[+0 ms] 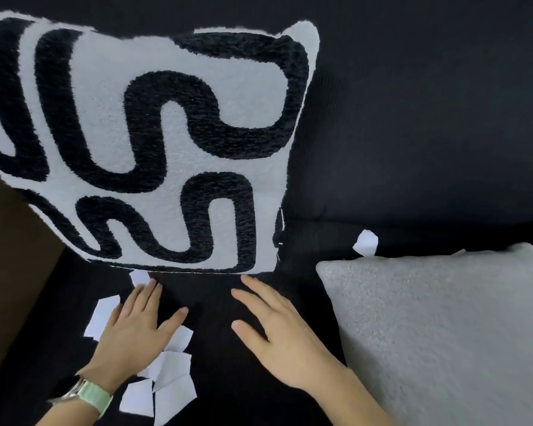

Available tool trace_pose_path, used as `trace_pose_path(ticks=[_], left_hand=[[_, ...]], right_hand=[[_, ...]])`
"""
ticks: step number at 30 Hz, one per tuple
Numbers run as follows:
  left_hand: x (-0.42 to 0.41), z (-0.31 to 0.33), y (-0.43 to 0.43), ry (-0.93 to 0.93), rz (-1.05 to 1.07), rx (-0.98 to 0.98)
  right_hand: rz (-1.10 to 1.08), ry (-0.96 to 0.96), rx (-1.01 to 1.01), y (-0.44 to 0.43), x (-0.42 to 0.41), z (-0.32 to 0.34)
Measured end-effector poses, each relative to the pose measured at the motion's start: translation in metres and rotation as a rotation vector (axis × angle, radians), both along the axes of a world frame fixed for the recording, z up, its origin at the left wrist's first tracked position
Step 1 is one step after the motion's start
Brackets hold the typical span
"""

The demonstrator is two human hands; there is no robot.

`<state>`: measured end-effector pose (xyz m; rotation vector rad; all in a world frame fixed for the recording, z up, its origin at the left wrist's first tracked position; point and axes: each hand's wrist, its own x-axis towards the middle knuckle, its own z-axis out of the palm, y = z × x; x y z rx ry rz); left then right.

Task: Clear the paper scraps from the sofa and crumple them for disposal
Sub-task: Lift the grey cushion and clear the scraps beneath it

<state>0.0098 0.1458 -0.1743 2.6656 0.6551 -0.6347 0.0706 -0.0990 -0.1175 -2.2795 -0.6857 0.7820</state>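
Observation:
Several white paper scraps lie on the black sofa seat. One scrap sits left of my left hand, a small one at its fingertips, and a cluster spreads beneath and behind its palm. Another scrap lies alone behind the grey cushion. My left hand, a watch on its wrist, rests flat with fingers spread over the scraps. My right hand lies open on bare black fabric, holding nothing.
A black-and-white patterned cushion leans against the sofa back, its lower edge just beyond my fingertips. A grey cushion lies flat at the right. A brown surface borders the sofa on the left.

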Motion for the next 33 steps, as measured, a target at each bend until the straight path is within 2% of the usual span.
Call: trace_pose_path(ticks=[6,10,13,16,19,22,26,33], left_hand=[[-0.015,0.025,-0.035,0.052,0.057,-0.022],[-0.007,0.052,-0.078,-0.04,0.024,-0.08],[0.011,0.069,-0.122,-0.088,-0.025,-0.194],[0.034,0.083,-0.172,-0.117,-0.015,-0.418],[0.054,0.09,-0.219,-0.046,0.103,-0.652],[0.06,0.087,-0.259,0.059,0.135,-0.724],[0.063,0.077,-0.28,0.06,0.227,-0.737],[0.08,0.069,-0.289,-0.014,0.358,-0.78]], right_hand=[[-0.071,-0.053,0.027,-0.042,-0.007,0.022],[-0.172,-0.094,0.034,-0.082,0.001,0.041],[-0.225,-0.101,0.037,-0.113,0.012,0.051],[-0.288,-0.16,0.006,-0.157,0.033,0.06],[-0.408,-0.201,-0.072,-0.21,0.057,0.063],[-0.54,-0.238,-0.261,-0.271,0.076,0.057],[-0.723,-0.108,-0.442,-0.33,0.079,0.051],[-0.822,0.005,-0.299,-0.359,0.077,0.04]])
